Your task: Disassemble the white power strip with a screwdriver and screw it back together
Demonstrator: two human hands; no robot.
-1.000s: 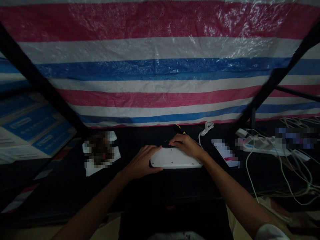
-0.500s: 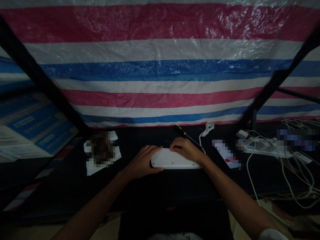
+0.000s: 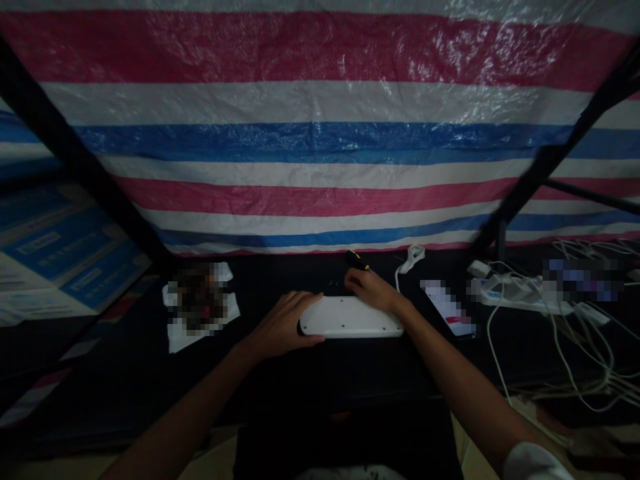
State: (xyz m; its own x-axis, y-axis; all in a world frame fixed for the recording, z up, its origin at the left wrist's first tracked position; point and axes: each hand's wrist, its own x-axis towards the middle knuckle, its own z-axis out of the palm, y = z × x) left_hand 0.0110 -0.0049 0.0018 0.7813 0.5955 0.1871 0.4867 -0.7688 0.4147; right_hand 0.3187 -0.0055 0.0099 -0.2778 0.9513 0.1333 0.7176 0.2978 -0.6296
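Observation:
A white rounded panel (image 3: 357, 317) with small dark screw holes lies on the black table. My left hand (image 3: 286, 323) grips its left end, thumb on the near edge and fingers at the far edge. Just beyond the panel's far right edge is my right hand (image 3: 373, 288), its fingers curled together; whatever they may hold is too small to make out. Beside that hand lies a black and yellow screwdriver (image 3: 358, 259), its shaft hidden behind the hand. Tiny screws (image 3: 333, 283) rest on the table left of my right hand.
A coiled white cable (image 3: 414, 259) lies at the back, with a phone (image 3: 449, 308) nearer on the right. Further right sits a power strip (image 3: 525, 295) with tangled cords. White paper under a blurred item (image 3: 200, 300) is at left. Striped sheeting (image 3: 310, 193) hangs behind.
My right hand has moved off the panel's surface to just beyond its far edge, uncovering a screw hole and covering the screwdriver's shaft. My left hand keeps its grip.

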